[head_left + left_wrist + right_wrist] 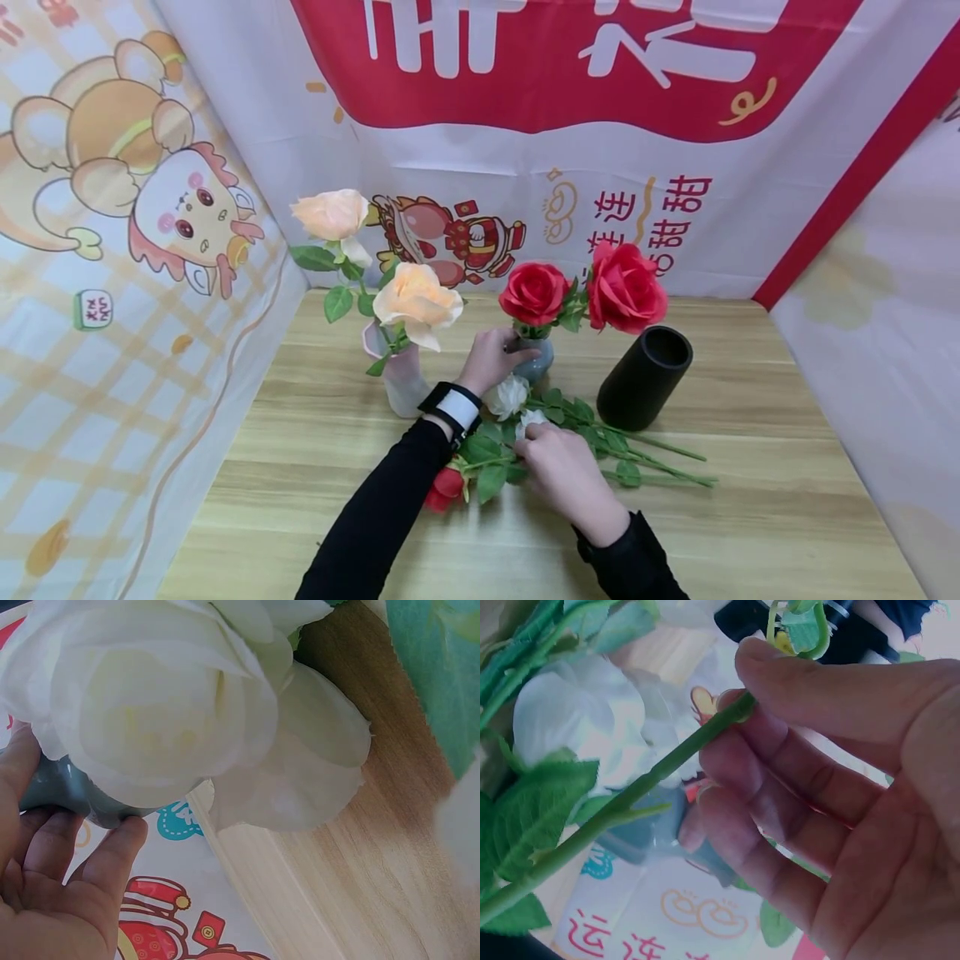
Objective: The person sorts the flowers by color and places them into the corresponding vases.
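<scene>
My left hand (491,360) grips the small blue-grey vase (536,363), which holds two red roses (534,293); in the left wrist view its fingers curl round the vase (105,806) behind a white rose (150,712). My right hand (566,475) is over the flowers lying on the table. Thumb and fingertips of this hand (817,765) pinch a green stem (630,791) in the right wrist view. Beside the hands lie white roses (507,397), green stems (660,463) and a red rose (445,488).
A pink-white vase (405,383) with two peach roses (418,302) stands at the left. The black vase (645,379) is at the right, behind the stem ends. Printed cloth (450,158) borders the wooden table (780,517) at the back and sides.
</scene>
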